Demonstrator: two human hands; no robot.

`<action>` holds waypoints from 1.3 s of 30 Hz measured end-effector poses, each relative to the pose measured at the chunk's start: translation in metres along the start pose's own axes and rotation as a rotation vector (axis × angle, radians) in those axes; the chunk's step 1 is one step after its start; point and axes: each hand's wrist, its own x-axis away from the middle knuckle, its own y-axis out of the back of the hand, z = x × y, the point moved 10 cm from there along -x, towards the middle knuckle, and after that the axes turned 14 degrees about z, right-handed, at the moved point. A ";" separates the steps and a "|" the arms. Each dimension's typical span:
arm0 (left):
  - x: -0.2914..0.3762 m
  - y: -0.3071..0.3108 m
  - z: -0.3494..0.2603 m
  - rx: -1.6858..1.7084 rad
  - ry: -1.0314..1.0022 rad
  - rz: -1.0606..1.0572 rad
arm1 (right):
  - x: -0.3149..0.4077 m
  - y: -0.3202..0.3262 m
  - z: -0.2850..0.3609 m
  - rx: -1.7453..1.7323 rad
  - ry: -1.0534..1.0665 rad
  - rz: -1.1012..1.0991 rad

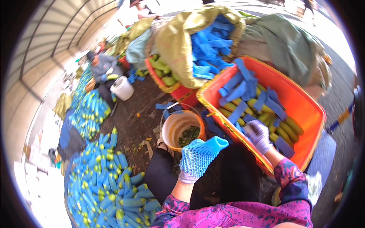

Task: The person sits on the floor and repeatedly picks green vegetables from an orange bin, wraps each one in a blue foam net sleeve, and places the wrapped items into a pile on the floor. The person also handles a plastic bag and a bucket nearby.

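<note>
A blue foam net sleeve [199,155] is stretched over my left hand [194,162], its narrow end sticking out past the fingers. Both hands wear pale, thin gloves. My right hand [259,136] reaches over the near side of an orange plastic crate [302,105]. Its fingers curl downward among the contents; what they touch is blurred and partly hidden. Inside the crate lie long green zucchini-like vegetables [288,132], with loose flat blue net sleeves [238,112] scattered over them.
Between my knees and the crate stands a bucket [182,118] with green scraps. Sleeved vegetables [114,188] are heaped at left. Beyond are a yellow woven sack [176,42] of blue sleeves, a red crate [182,94] of vegetables, a white bucket [122,88] and a seated person [104,68].
</note>
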 end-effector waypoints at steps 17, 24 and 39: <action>0.029 -0.085 -0.002 -0.752 0.142 0.030 | 0.100 0.101 -0.232 0.074 -0.803 0.322; 0.039 -0.055 -0.036 1.149 -0.278 -0.602 | 0.008 0.084 0.108 0.517 0.010 0.099; 0.137 -0.108 0.124 0.876 0.322 -0.561 | 0.116 -0.227 0.079 -1.061 -0.582 0.853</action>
